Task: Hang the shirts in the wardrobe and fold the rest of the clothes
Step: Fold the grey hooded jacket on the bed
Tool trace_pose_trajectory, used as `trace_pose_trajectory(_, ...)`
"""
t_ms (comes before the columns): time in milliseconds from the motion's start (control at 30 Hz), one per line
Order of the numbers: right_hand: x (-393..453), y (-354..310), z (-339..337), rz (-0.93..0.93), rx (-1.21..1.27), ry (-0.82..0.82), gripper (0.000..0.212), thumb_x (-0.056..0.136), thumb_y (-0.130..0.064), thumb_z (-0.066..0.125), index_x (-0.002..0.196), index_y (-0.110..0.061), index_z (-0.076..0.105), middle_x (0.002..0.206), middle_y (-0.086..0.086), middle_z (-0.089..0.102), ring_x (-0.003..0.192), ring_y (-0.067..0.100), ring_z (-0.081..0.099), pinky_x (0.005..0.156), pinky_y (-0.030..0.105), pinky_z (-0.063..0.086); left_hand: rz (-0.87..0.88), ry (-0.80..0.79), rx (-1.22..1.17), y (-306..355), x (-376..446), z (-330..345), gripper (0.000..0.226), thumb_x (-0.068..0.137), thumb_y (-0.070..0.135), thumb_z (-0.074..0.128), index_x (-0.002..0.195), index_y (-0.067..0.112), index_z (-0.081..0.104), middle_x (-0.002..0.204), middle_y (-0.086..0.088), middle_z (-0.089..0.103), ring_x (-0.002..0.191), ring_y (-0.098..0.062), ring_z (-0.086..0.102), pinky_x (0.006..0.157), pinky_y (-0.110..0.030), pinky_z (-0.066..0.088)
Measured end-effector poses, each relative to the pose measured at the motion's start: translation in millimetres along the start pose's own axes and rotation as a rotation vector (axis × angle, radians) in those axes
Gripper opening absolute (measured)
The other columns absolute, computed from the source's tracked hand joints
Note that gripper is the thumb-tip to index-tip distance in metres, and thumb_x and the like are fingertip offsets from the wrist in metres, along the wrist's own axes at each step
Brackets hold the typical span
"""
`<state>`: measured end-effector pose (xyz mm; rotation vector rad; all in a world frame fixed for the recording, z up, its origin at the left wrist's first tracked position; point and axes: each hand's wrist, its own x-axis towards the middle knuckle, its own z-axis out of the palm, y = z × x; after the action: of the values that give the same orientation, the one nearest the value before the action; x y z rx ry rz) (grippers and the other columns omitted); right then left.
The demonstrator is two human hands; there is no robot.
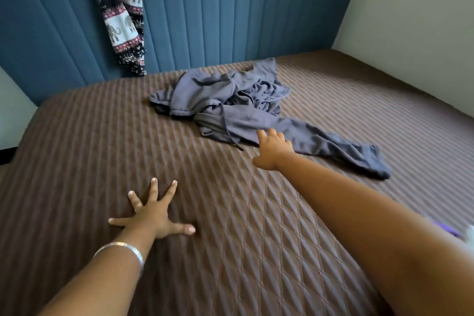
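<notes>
A crumpled grey-blue garment with a drawstring lies on the brown quilted bed, one long leg or sleeve trailing toward the right. My right hand reaches out over its near edge, fingers extended and touching the cloth. My left hand lies flat on the bedspread with its fingers spread wide, holding nothing. A silver bangle sits on that wrist. Patterned trousers with elephant prints hang over the blue headboard at the upper left.
The padded blue headboard stands behind the bed. A pale wall runs along the bed's right side. A small purple and white thing shows at the right edge, mostly hidden by my arm.
</notes>
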<state>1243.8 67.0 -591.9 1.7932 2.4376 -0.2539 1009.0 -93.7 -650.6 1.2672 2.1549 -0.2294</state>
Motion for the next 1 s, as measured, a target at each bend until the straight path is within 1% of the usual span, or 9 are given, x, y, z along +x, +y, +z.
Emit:
trace_pose_trajectory(167, 73.4, -5.4, -4.5, 0.025, 0.181, 0.075, 0.1, 0.08, -0.049, 0.069, 0.152, -0.014, 0.009, 0.155, 0.012, 0.018, 0.14, 0.036, 0.023, 0.107, 0.049, 0.034, -0.005, -0.1, 0.044, -0.1, 23.3, -13.2, 0.155, 0.02, 0.091, 0.067, 0.121, 0.056, -0.045, 0.123, 0.007, -0.067, 0.124, -0.042, -0.052, 0.091, -0.085, -0.003)
trace_pose_trajectory(267, 107.6, -9.0, -5.6, 0.059, 0.224, 0.007, 0.126, 0.072, -0.055, 0.076, 0.153, -0.018, -0.012, 0.162, 0.007, -0.002, 0.148, 0.031, 0.002, 0.118, 0.052, 0.016, 0.007, -0.154, 0.064, -0.9, 36.1, -16.8, 0.161, 0.019, 0.091, 0.067, 0.12, 0.049, -0.05, 0.114, 0.002, -0.072, 0.116, -0.04, -0.057, 0.09, -0.084, -0.008)
trace_pose_trajectory(333, 122.8, -15.5, -3.3, 0.094, 0.225, -0.036, 0.132, 0.069, -0.056, 0.078, 0.151, -0.022, -0.02, 0.161, 0.01, 0.007, 0.148, 0.03, 0.005, 0.117, 0.056, 0.004, 0.01, -0.186, 0.06, -0.9, 40.7, -18.9, 0.161, 0.02, 0.09, 0.068, 0.12, 0.047, -0.052, 0.112, 0.0, -0.072, 0.114, -0.041, -0.058, 0.09, -0.083, -0.01)
trace_pose_trajectory(433, 132.7, -27.0, 4.8, 0.133, 0.282, -0.007, 0.113, 0.079, -0.038, 0.072, 0.153, -0.024, -0.013, 0.134, 0.011, 0.053, 0.131, 0.032, 0.043, 0.116, 0.061, 0.003, 0.013, -0.213, 0.076, -0.3, 42.1, -19.5, 0.16, 0.023, 0.09, 0.068, 0.118, 0.046, -0.053, 0.11, -0.001, -0.073, 0.113, -0.041, -0.058, 0.09, -0.083, -0.01)
trace_pose_trajectory(567, 107.8, -56.9, 26.5, -0.031, 0.327, -0.008, 0.059, 0.083, -0.019, 0.059, 0.139, -0.017, 0.039, 0.124, 0.015, 0.056, 0.113, 0.035, 0.054, 0.097, 0.044, 0.046, 0.027, -0.199, 0.071, -4.8, 48.4, -14.4, 0.16, 0.023, 0.09, 0.068, 0.117, 0.046, -0.053, 0.109, 0.0, -0.073, 0.111, -0.04, -0.06, 0.089, -0.083, -0.013)
trace_pose_trajectory(733, 34.7, -84.8, 55.6, -0.136, 0.331, -0.06, 0.043, 0.081, -0.016, 0.058, 0.123, -0.015, 0.047, 0.106, 0.014, 0.06, 0.096, 0.036, 0.059, 0.076, 0.04, 0.053, 0.036, -0.027, 0.063, -4.4, 46.1, -5.3, 0.16, 0.022, 0.09, 0.067, 0.126, 0.048, -0.047, 0.121, 0.0, -0.069, 0.118, -0.039, -0.056, 0.088, -0.081, -0.016)
trace_pose_trajectory(833, -21.6, -98.8, 62.5, -0.179, 0.318, -0.109, 0.038, 0.08, -0.017, 0.059, 0.117, -0.017, 0.048, 0.102, 0.012, 0.059, 0.095, 0.034, 0.059, 0.068, 0.036, 0.051, 0.058, 0.133, 0.066, -4.7, 23.3, 1.9, 0.154, 0.03, 0.091, 0.065, 0.142, 0.043, -0.031, 0.148, -0.002, -0.047, 0.137, -0.035, -0.038, 0.099, -0.076, -0.013)
trace_pose_trajectory(900, -53.6, -111.4, 72.7, -0.192, 0.304, -0.156, 0.047, 0.08, -0.019, 0.061, 0.125, -0.017, 0.046, 0.109, 0.012, 0.06, 0.1, 0.034, 0.06, 0.072, 0.036, 0.051, 0.074, 0.243, 0.02, -10.4, 18.1, 14.4, 0.145, 0.042, 0.088, 0.065, 0.154, 0.03, -0.007, 0.162, -0.005, -0.012, 0.149, -0.027, -0.01, 0.11, -0.065, -0.004)
trace_pose_trajectory(1000, -109.6, -129.2, 80.0, -0.223, 0.282, -0.212, 0.058, 0.082, -0.021, 0.062, 0.136, -0.018, 0.041, 0.113, 0.013, 0.06, 0.102, 0.034, 0.06, 0.071, 0.035, 0.048, 0.111, 0.257, -0.539, -39.6, -5.3, 22.0, 0.069, 0.069, 0.046, 0.073, 0.128, 0.019, 0.051, 0.137, -0.014, 0.055, 0.124, -0.025, 0.052, 0.104, -0.037, 0.035)
